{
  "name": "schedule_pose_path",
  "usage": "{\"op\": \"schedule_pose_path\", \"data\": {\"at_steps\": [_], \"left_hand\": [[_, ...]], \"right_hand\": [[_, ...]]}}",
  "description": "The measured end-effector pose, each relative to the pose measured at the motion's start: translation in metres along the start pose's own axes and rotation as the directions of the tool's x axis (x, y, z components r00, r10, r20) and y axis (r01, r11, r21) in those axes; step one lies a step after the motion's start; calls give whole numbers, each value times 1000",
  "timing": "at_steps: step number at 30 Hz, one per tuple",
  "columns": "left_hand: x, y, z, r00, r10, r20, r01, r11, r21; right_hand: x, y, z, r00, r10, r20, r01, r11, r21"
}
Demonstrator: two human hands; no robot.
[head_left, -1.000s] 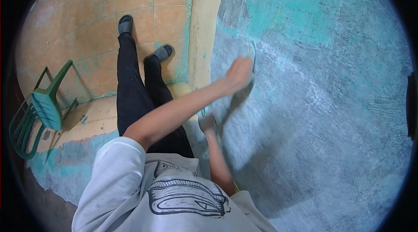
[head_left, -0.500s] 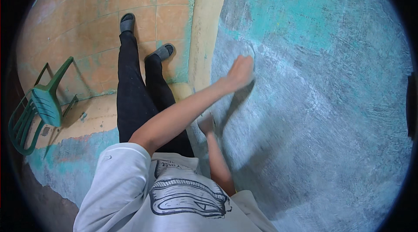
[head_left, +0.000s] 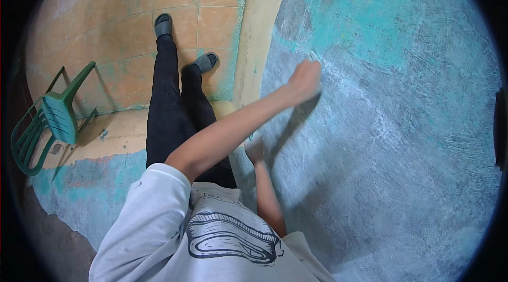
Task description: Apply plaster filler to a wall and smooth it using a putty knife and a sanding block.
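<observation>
My left hand [head_left: 307,78] is at the wall [head_left: 381,139], whose surface is patchy grey-blue with teal paint left on its upper part. Its fingers are closed on a thin pale piece [head_left: 314,57] that pokes out past the knuckles; what kind of thing it is, I cannot make out. My right hand [head_left: 254,149] hangs lower, beyond the left forearm and close to the wall's base. It looks closed, with a tiny teal bit [head_left: 251,137] showing at its upper edge, and the rest of what it holds is hidden.
A green plastic chair [head_left: 61,115] stands at the left by a ledge [head_left: 124,136]. Orange floor tiles [head_left: 127,38] with teal smears lie beyond my slippered feet. A cream strip [head_left: 259,38] runs between floor and wall. Paint peels along the lower left.
My left hand has moved slightly up and to the right along the wall. The whole view has shifted a little; my right hand stays low near the wall.
</observation>
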State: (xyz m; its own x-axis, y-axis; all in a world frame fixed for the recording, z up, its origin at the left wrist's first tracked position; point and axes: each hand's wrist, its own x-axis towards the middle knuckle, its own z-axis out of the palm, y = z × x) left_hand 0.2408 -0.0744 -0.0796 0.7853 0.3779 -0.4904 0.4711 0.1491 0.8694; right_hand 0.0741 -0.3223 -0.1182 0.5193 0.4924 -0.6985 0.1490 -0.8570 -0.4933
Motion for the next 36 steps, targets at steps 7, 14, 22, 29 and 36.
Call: {"op": "schedule_pose_path", "data": {"at_steps": [7,14,22,29,36], "left_hand": [[7,4,2,998,59,-37,-58,998,17],[-28,21,23,982,184,-29,-185,981,-49],[-15,4,10,989,146,39,-147,989,24],[11,-18,-7,991,133,-13,-132,991,14],[-20,-2,23,979,203,8,-203,979,19]], "right_hand": [[-3,22,-2,995,20,100,-19,1000,-12],[-14,49,-10,999,25,-39,-24,999,34],[4,-10,-16,992,71,104,-68,997,-32],[18,-25,-6,998,37,-45,-40,997,-69],[-2,26,-6,983,-128,-133,114,988,-107]]}}
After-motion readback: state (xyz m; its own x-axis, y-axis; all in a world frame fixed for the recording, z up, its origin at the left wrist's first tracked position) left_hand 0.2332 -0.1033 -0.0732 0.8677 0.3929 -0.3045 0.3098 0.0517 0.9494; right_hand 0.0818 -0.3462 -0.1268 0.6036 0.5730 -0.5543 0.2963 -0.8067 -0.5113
